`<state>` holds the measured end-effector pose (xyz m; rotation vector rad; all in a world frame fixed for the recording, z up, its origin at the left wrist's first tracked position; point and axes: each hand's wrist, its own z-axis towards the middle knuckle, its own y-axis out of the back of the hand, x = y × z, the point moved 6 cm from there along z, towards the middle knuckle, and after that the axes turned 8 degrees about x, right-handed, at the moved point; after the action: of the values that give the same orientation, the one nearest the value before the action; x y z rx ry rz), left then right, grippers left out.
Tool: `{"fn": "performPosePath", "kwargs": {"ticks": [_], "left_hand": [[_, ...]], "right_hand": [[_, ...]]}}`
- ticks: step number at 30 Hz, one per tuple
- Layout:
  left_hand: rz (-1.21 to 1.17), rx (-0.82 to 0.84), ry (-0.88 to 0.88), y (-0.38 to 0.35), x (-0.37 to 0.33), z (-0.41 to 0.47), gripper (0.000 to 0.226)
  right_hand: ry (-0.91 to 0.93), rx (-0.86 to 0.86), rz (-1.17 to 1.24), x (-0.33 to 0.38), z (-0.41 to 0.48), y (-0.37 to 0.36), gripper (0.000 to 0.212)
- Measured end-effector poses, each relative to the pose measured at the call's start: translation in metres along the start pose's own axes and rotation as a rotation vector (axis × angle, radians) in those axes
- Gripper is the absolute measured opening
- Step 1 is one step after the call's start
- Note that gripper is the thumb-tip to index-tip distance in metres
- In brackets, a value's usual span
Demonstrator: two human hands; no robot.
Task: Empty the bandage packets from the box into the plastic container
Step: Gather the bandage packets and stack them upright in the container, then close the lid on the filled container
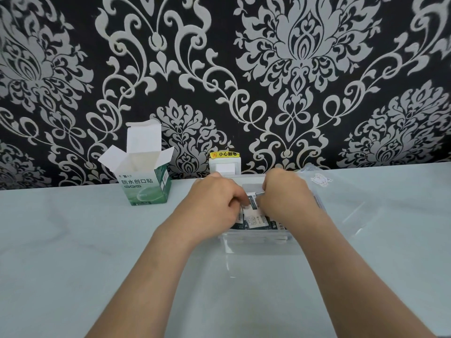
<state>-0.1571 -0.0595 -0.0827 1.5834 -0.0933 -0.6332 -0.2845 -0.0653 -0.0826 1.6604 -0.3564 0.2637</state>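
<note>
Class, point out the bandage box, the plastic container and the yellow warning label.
bandage box (144, 189), head view, green printed front face.
plastic container (256, 241), head view, clear near wall.
yellow warning label (224, 154), head view, its printed middle.

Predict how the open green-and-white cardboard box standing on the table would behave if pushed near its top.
The green-and-white cardboard box probably slides or tips easily: likely near empty, since bandage packets lie in the clear plastic container. Its raised flaps should bend when gripped.

Black damask wallpaper (219, 69), pale glossy table (73, 252), white wall socket (225, 165)
</note>
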Motion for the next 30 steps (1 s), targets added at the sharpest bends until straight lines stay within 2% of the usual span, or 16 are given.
{"fn": "performPosePath", "kwargs": {"ticks": [4,6,10,14,19,25,30], "left_hand": [[0.034,0.029,-0.014,0.006,-0.006,0.003,0.024],[0.041,0.111,-0.010,0.011,-0.012,0.008,0.019],[0.104,0.341,-0.010,0.007,-0.027,0.022,0.042],[0.241,0.412,-0.086,-0.005,-0.038,0.028,0.043],[0.271,0.445,-0.093,-0.013,-0.034,0.031,0.045],[0.292,0.448,-0.095,-0.009,-0.032,0.031,0.034],[0.151,0.379,-0.081,-0.009,-0.023,0.033,0.034]], "right_hand": [[0.029,-0.010,0.039,-0.010,0.000,0.009,0.017],[0.071,0.019,0.046,-0.015,-0.003,0.015,0.018],[0.174,0.142,-0.056,-0.015,-0.009,0.012,0.016],[0.204,0.205,-0.118,-0.015,-0.011,0.007,0.017],[0.193,0.178,-0.154,-0.017,-0.011,0.006,0.023],[0.188,0.164,-0.199,-0.015,-0.009,0.004,0.026],[0.196,0.138,-0.182,-0.017,-0.007,0.004,0.021]]}}
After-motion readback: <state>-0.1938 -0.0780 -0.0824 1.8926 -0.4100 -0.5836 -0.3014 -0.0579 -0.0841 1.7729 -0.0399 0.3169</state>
